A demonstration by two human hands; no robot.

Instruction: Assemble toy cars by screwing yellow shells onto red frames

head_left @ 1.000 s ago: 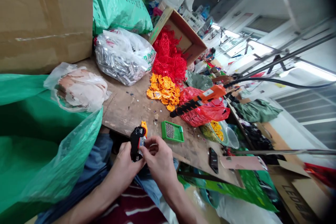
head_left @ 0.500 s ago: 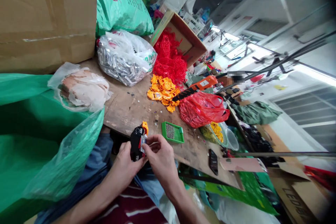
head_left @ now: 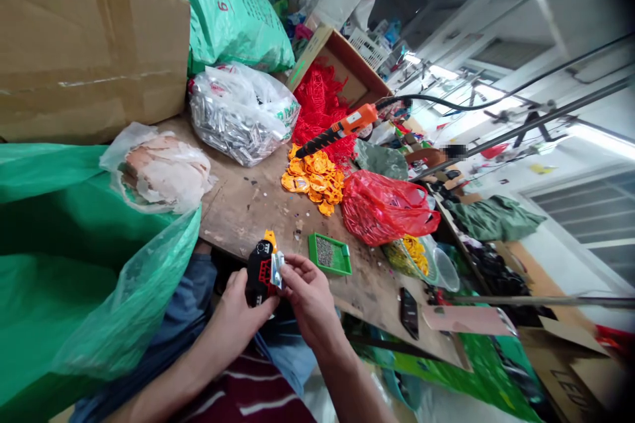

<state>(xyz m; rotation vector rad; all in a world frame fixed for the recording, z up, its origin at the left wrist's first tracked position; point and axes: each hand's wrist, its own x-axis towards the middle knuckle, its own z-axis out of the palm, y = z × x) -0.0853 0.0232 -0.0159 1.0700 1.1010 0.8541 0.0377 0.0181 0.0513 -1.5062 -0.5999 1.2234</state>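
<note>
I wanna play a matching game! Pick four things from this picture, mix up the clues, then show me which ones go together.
Things:
1. silver piece
2. black part
3. tray
4. tool

Clues:
A. green, with small grey bits inside
B. held in the right hand
C. orange and black, on a cable
D. held in the left hand

Right pairs: 1-B, 2-D, 3-A, 4-C

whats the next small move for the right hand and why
Perhaps line the silver piece up with the red part: the right hand pinches the silver piece right next to the red part, while the left hand holds the black body, leaving the right free to adjust.
</note>
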